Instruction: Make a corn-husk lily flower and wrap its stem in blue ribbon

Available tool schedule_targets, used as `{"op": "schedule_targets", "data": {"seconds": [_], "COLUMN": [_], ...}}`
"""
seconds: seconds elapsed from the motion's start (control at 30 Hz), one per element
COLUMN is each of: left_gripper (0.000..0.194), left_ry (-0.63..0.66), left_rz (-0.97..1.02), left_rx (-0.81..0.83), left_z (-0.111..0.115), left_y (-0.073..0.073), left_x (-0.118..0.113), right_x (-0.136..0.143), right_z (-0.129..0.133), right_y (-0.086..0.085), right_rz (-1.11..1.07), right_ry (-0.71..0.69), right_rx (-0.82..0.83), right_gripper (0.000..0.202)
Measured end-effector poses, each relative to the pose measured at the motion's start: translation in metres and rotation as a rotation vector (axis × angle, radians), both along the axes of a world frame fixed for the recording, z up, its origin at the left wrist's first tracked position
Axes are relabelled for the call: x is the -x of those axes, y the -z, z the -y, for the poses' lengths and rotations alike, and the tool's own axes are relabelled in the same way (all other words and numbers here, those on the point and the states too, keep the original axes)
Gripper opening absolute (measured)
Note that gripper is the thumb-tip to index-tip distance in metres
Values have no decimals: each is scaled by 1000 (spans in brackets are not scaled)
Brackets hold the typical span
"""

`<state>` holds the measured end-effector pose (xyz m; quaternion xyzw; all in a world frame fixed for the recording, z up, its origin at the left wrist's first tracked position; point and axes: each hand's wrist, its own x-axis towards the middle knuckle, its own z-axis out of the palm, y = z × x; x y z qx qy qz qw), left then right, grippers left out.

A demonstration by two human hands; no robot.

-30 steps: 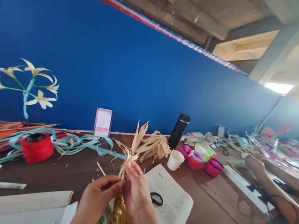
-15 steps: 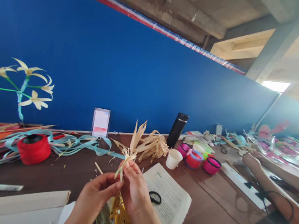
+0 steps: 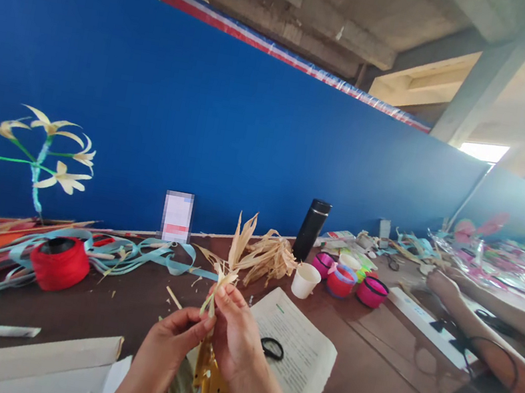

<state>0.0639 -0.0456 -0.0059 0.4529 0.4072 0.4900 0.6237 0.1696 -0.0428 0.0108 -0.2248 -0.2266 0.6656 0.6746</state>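
Between my two hands is a small pale flower of corn husk (image 3: 224,277), its petals pointing up and its lower strips hanging down. My right hand (image 3: 238,334) pinches it from the right, just below the petals. From the left, my left hand (image 3: 169,349) closes thumb and fingers at its lower strips. Under my hands stands a yellow tool, perhaps a glue gun (image 3: 206,383), partly covered by my right hand. Behind the flower lies a bunch of dried corn husks (image 3: 269,257) on the brown table (image 3: 364,370).
A husk-flower stem (image 3: 39,164) stands at left, near a red ribbon roll (image 3: 58,271) and blue strips (image 3: 140,256). A white cup (image 3: 304,281), black bottle (image 3: 311,231), printed sheet (image 3: 301,339) and scissors handle (image 3: 272,348) lie at right. Another person's arms (image 3: 474,322) reach in from the right.
Almost nothing differs. My hands keep their hold on the husk flower, whose lower strips have shifted slightly between my fingers.
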Motion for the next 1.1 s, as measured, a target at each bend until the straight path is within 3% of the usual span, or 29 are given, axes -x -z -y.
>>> {"op": "schedule_targets", "data": {"seconds": [0.23,0.47,0.7,0.83,1.0,1.1], "left_gripper": [31,20,16,11,19,24], "left_ry": [-1,-283,-513,-592,-615,-531], "left_rz": [-222,-637,-808,-889,-918,-917], "left_rx": [-112,-296,-873,-1119,-1309,-1384], "left_z": [-5,-9,-15,-14,-7,-3], "left_y": [2,-12,-7,-15,-25,-25], "left_x": [3,20,35,41,39,38], "right_x": [1,4,4,4,4,3], "right_z": [2,4,4,3,1,-2], "right_y": [-2,-1,0,1,5,8], "right_rz": [25,4,5,36,115,178], "right_ry": [17,-6,-28,-9,24,62], "right_rx": [9,3,41,42,37,0], "right_gripper": [20,16,15,17,20,19]}}
